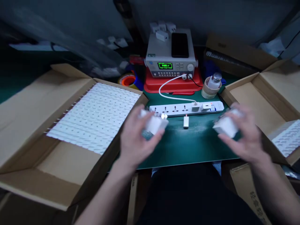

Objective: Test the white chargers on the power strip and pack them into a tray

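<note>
My left hand (134, 137) is closed around white charger blocks (156, 123), blurred, above the near left end of the white power strip (168, 109). Over the right side of the green table, my right hand (248, 136) grips more white charger blocks (226, 126); how many each hand has I cannot make out. One charger is plugged in near the strip's right end, beside a white cable's plug (195, 107). A small white USB plug piece (186, 122) lies on the table in front of the strip.
A test meter (170, 67) reading PASS stands on a red tray (150, 86), with a black phone (180, 45) and several chargers on top. Left, an open carton (63, 193) holds rows of white chargers; another open carton (255, 100) is at right. A bottle (214, 81) stands in a tape roll.
</note>
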Action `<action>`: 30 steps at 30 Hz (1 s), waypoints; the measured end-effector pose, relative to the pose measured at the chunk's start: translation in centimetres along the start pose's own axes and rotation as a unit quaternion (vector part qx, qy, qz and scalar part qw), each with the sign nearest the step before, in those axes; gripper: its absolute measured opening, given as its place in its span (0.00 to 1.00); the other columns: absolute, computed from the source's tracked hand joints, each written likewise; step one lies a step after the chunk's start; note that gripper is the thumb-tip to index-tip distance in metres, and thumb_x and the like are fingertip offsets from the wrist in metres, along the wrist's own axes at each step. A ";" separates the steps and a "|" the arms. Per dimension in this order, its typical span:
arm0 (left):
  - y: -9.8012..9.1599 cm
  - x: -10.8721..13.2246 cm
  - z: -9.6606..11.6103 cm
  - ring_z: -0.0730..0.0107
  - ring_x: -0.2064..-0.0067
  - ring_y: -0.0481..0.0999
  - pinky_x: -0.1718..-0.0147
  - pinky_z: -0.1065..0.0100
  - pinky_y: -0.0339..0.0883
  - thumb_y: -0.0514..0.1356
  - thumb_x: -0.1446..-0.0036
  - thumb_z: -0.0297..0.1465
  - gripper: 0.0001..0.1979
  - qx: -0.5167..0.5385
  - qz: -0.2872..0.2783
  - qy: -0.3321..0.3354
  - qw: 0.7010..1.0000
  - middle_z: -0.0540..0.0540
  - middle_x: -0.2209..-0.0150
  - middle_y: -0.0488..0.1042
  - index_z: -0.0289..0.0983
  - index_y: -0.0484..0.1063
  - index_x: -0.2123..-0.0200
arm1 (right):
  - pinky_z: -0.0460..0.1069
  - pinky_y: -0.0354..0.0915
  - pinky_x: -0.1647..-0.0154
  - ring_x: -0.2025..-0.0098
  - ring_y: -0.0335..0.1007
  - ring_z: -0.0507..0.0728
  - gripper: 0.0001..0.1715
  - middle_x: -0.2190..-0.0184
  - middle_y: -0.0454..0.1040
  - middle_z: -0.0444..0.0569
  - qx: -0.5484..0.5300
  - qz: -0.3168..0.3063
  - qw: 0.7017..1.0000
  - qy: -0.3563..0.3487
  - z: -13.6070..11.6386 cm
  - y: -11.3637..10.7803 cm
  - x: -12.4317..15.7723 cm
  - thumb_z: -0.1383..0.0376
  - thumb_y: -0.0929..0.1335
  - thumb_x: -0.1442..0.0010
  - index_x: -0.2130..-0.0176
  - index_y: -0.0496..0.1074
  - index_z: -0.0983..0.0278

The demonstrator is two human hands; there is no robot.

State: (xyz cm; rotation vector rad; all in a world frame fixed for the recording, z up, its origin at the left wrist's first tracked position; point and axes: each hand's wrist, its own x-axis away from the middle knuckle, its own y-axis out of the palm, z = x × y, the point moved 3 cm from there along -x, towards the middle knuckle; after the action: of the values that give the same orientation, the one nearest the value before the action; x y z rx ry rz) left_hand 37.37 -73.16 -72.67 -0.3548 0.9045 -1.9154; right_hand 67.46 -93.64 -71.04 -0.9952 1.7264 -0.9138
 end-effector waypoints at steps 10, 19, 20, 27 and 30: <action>6.0 -1.5 1.7 0.32 0.39 0.68 0.47 0.43 0.73 0.61 0.38 0.49 0.40 -0.247 -0.036 0.037 0.968 0.27 0.29 0.55 0.31 0.59 0.31 | 0.75 0.65 0.42 0.33 0.55 0.84 0.40 0.30 0.49 0.74 0.038 -0.004 0.994 0.099 -3.5 9.8 -2.7 0.49 0.72 0.39 0.36 0.66 0.67; 5.1 -1.4 2.0 0.14 0.32 0.55 0.46 0.19 0.60 0.57 0.36 0.48 0.44 -0.185 -0.020 0.143 0.972 0.38 0.23 0.40 0.54 0.36 0.24 | 0.63 0.69 0.38 0.36 0.67 0.65 0.32 0.33 0.64 0.59 -0.043 0.031 0.996 0.073 2.9 0.5 1.4 0.50 0.70 0.34 0.37 0.65 0.59; 5.2 -1.5 2.2 0.16 0.30 0.53 0.43 0.19 0.57 0.57 0.36 0.48 0.45 -0.176 -0.024 0.167 0.970 0.40 0.23 0.38 0.55 0.34 0.24 | 0.63 0.67 0.35 0.35 0.66 0.64 0.29 0.36 0.67 0.58 -0.012 0.059 0.994 0.089 4.8 -1.8 2.5 0.50 0.69 0.34 0.39 0.66 0.59; 8.7 -3.1 3.8 0.38 0.28 0.55 0.33 0.32 0.49 0.54 0.33 0.45 0.41 -0.161 -0.045 0.249 0.954 0.47 0.24 0.48 0.58 0.34 0.25 | 0.69 0.64 0.36 0.33 0.61 0.74 0.46 0.34 0.62 0.68 0.203 -0.022 0.946 0.253 15.8 -9.3 9.9 0.43 0.71 0.42 0.35 0.63 0.66; 9.4 -3.2 3.6 0.40 0.27 0.54 0.32 0.33 0.49 0.53 0.33 0.45 0.40 -0.164 -0.049 0.232 0.958 0.49 0.24 0.46 0.59 0.34 0.26 | 0.69 0.64 0.38 0.37 0.63 0.76 0.45 0.38 0.64 0.70 0.249 -0.086 0.933 0.246 16.8 -8.6 10.7 0.44 0.70 0.42 0.37 0.66 0.69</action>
State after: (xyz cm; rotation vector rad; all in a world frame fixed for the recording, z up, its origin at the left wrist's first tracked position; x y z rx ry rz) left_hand 47.09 -74.53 -76.51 -0.1416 1.5491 -1.9743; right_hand 82.41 -109.30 -72.25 -0.6095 1.6769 -1.7288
